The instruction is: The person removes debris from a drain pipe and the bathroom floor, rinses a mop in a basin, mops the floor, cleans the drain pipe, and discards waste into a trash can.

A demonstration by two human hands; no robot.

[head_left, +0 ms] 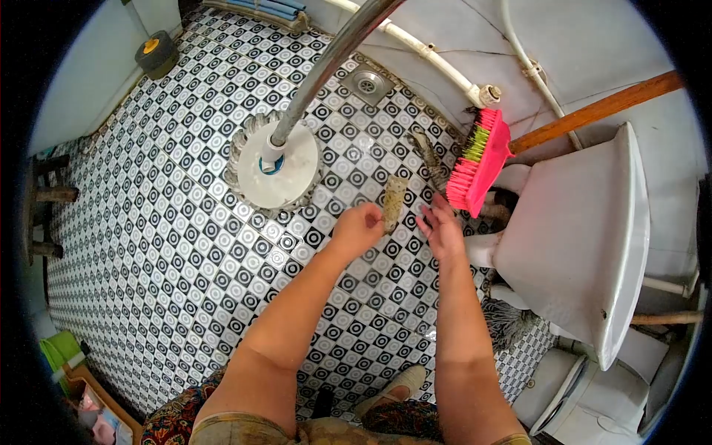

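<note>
Mid-frame, my left hand [358, 231] pinches the mottled strip [395, 202] at its edge, a hold slight enough that it could slip, while my right hand [445, 236] sits half-spread, empty.

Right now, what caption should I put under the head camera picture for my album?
Left hand at a mottled strip, right hand near a pink brush, above patterned tiles.

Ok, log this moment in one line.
left hand: touching speckled strip, grip unclear | right hand: open, near pink broom | spin mop: on tiled floor
</note>
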